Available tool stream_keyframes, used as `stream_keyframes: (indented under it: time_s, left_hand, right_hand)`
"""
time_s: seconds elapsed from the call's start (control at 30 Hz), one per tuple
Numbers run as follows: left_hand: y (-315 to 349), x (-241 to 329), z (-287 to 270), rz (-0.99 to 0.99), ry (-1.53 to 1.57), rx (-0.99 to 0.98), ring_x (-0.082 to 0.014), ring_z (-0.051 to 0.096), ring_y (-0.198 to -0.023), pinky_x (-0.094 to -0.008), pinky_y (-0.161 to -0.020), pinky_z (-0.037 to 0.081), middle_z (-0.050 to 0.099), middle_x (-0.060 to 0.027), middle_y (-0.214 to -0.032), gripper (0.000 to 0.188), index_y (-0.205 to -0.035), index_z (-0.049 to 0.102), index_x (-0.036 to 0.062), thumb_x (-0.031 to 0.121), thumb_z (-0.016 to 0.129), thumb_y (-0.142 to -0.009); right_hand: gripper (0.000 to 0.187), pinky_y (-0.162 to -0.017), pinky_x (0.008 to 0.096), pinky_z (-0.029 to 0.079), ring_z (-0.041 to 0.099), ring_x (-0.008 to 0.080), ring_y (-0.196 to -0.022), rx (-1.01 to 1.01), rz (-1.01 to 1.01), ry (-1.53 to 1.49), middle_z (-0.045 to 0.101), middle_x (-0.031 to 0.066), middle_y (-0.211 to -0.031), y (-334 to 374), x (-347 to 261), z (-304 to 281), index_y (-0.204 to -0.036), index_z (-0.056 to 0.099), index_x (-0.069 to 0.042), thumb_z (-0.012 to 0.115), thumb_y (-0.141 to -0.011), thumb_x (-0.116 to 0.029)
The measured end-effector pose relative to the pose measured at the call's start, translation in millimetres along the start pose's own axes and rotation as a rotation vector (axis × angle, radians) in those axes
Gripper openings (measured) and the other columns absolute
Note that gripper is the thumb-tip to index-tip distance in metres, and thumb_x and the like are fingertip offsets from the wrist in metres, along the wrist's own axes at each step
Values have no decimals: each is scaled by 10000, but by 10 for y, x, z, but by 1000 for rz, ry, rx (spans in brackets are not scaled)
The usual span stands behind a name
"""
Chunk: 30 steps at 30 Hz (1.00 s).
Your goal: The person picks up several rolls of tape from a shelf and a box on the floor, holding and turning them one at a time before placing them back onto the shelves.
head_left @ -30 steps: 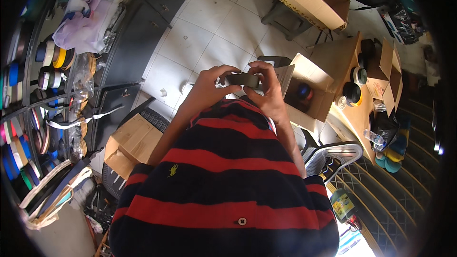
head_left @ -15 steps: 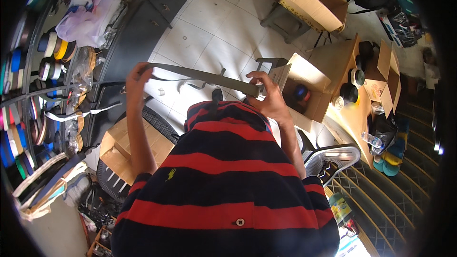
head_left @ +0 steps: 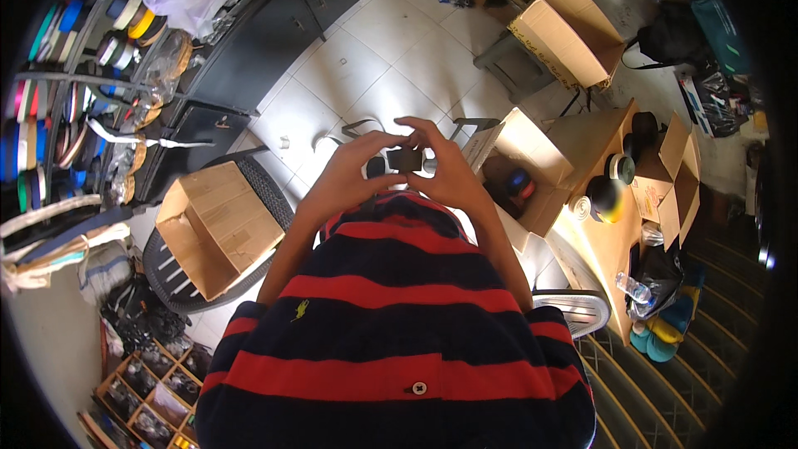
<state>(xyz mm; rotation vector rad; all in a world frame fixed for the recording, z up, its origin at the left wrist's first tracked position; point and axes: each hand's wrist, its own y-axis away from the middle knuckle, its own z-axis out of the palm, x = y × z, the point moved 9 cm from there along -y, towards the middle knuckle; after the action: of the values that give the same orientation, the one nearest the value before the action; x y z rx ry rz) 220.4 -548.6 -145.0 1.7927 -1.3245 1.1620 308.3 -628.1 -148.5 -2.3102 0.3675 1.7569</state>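
Both hands meet in front of my striped shirt. Between them is a strip of dark olive webbing strap (head_left: 406, 160), seen as a small dark square, with the rest of its length hidden. My left hand (head_left: 359, 170) curves round its left side, thumb below and fingers above. On the right edge, my right hand (head_left: 442, 168) grips it between thumb and fingers, with the index finger raised over the top. How the strap is folded or rolled cannot be made out.
An open cardboard box (head_left: 220, 229) sits on a black chair at left. Shelves with rolls of coloured strap (head_left: 50, 145) line the left side. To the right are another open box (head_left: 532, 166) and a wooden table (head_left: 611, 283) bearing strap rolls (head_left: 619, 168). A grey stool (head_left: 511, 66) stands farther off.
The strap was stretched out between my widely spaced hands; now my hands have come together and it shows only as a compact dark square. The view has shifted.
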Motion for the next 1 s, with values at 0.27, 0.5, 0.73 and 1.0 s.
stream_keyframes:
  time_s: [0.27,0.5,0.73,1.0]
  left_hand:
    - [356,-9,335,-176,224,151,-146,603,-722,-277,-673,467,652,-96,-792,344,-1083,672,4,80,733,-753]
    - [620,334,393,-151,20,297,-132,528,-652,-271,-611,429,591,-80,-743,349,-1153,647,31,70,685,-809]
    - [913,299,379,-280,130,279,-112,472,-637,-265,-574,384,541,-60,-705,326,-1177,639,53,57,628,-851]
    - [1398,108,-42,-244,30,25,-151,577,-673,-293,-636,454,641,-85,-783,291,-1119,674,61,54,641,-830]
  right_hand:
    - [708,-810,265,472,589,141,-895,37,165,-718,600,71,-928,438,168,-44,-1376,364,-35,648,-738,83]
    - [633,-793,280,498,618,171,-902,172,95,-957,634,130,-971,610,312,39,-1322,375,3,636,-753,92]
    - [535,-791,303,514,624,203,-901,229,65,-1051,627,165,-969,651,389,-107,-1201,387,12,603,-730,141]
    - [568,-811,274,504,626,167,-920,23,234,-777,630,92,-973,639,358,181,-1172,410,-41,691,-700,106]
